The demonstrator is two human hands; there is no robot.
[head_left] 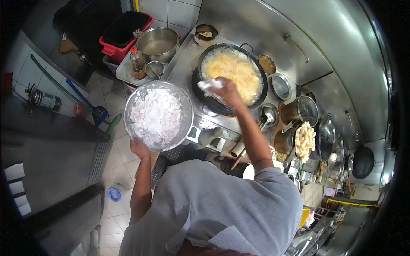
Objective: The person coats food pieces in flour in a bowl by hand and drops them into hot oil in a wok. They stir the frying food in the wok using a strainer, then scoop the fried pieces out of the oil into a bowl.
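Gripping with the left hand (140,148) the bowl (188,116) left of the wok (216,106), holding white-coated food (207,85) in the right hand (228,92) above the wok's left edge, ideally lowering gently, staying clear of bubbling oil (234,64).

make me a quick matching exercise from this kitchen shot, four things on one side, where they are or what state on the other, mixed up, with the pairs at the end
Column one
1. left hand
2. right hand
3. metal bowl
4. wok

Column two
A. filled with bubbling, yellowish oil
B. gripping a rim, low in the picture
C. holding a white-coated piece
D. heaped with white, powdery contents

Right pairs: 1-B, 2-C, 3-D, 4-A
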